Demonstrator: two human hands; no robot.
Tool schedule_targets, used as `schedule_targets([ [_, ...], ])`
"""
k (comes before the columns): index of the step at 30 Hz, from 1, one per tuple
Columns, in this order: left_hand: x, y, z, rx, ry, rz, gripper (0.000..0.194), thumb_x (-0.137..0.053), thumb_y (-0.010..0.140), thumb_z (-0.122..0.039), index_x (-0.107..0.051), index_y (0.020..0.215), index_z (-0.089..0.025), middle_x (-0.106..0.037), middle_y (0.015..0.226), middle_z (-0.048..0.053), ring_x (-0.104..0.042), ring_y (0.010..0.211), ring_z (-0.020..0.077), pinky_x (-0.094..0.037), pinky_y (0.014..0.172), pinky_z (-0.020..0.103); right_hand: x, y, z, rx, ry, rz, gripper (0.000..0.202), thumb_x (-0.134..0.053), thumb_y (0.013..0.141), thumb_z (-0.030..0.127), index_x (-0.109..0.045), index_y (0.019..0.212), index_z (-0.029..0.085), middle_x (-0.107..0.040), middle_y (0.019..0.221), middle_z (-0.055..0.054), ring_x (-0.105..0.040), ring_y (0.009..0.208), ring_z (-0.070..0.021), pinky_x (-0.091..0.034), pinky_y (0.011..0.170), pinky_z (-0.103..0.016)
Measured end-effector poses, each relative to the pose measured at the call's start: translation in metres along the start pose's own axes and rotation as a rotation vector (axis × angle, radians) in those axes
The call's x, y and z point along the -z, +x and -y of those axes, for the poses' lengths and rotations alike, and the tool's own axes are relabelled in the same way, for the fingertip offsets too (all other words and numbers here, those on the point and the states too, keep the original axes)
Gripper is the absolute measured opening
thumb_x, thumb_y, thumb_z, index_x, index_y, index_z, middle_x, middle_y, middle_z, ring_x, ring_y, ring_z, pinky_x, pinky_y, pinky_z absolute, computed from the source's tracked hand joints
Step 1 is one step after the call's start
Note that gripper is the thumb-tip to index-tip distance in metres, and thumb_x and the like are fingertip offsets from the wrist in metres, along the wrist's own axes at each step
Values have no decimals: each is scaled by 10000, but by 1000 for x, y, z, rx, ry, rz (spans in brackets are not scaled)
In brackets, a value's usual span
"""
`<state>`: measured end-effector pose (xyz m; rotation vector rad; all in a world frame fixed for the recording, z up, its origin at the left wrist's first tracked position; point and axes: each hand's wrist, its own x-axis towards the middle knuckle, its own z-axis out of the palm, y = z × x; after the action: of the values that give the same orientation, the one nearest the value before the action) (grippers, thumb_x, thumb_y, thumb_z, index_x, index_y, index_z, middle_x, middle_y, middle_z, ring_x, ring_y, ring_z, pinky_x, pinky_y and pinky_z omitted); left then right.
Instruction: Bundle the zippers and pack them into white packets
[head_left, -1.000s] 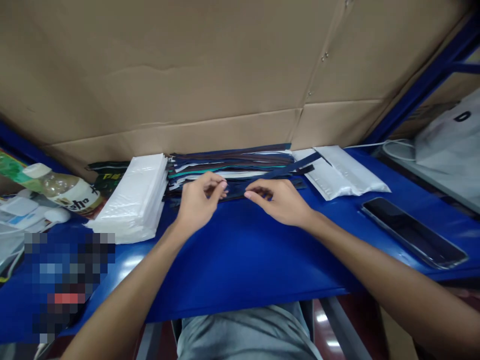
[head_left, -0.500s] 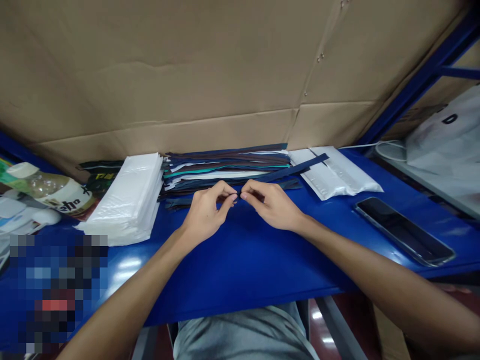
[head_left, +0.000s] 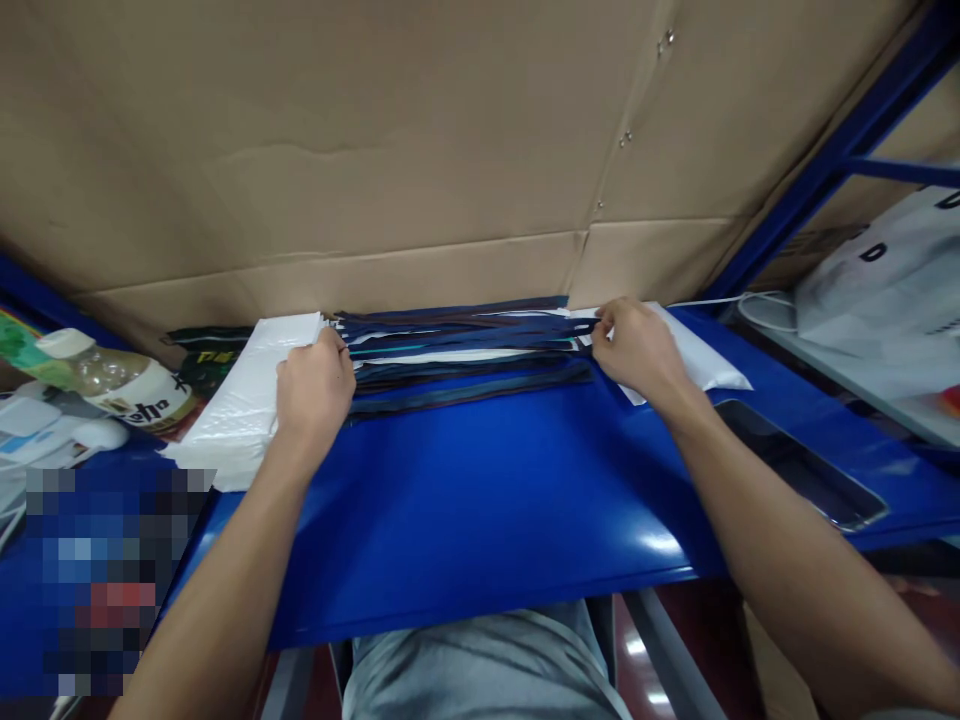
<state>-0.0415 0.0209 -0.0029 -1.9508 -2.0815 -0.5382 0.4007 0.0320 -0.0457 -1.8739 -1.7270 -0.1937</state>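
My left hand [head_left: 315, 385] is closed in a pinch at the left end of a row of zippers, beside a stack of white plastic packets [head_left: 232, 410]. My right hand [head_left: 636, 345] pinches the right end of a navy zipper [head_left: 480, 327], over a white plastic pouch [head_left: 697, 350]. This zipper lies stretched sideways between both hands, its left end hidden by my left fingers. Beneath and around it are several more zippers [head_left: 472, 385] in navy, brown, white and teal, laid lengthwise along the back of the table.
The table [head_left: 465, 500] is blue. A smartphone [head_left: 806, 465] lies at the right, partly behind my right forearm. A drink bottle [head_left: 124, 385] and a dark packet [head_left: 210, 360] stand at the left. Cardboard [head_left: 375, 150] walls off the back, and a white bag [head_left: 885, 270] sits at the far right.
My hands were together at the middle of the table, fingertips nearly touching. They have moved apart and back to opposite ends of the zipper row, with the navy zipper now stretched between them.
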Motion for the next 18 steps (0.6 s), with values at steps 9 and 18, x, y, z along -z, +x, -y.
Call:
schedule_targets([
  [9, -12, -30, -41, -443, -436, -60, 165, -614, 1072, -307, -676, 1194, -214, -760, 1150, 96, -725, 1081, 262, -587, 970, 411, -5, -31, 62, 87, 675, 358, 180, -764, 909, 391, -837, 911, 227, -816, 875, -62, -769, 835, -263, -596, 818, -406],
  [18, -18, -66, -79, -561, -460, 255, 250, -662, 1081, -488, -722, 1108, -246, -795, 1007, 32, -756, 884, 225, -545, 753, 346, -10, -71, 111, 210, 960, 425, 126, -817, 901, 304, -749, 989, 246, -824, 999, -41, -797, 909, -248, -652, 881, -421],
])
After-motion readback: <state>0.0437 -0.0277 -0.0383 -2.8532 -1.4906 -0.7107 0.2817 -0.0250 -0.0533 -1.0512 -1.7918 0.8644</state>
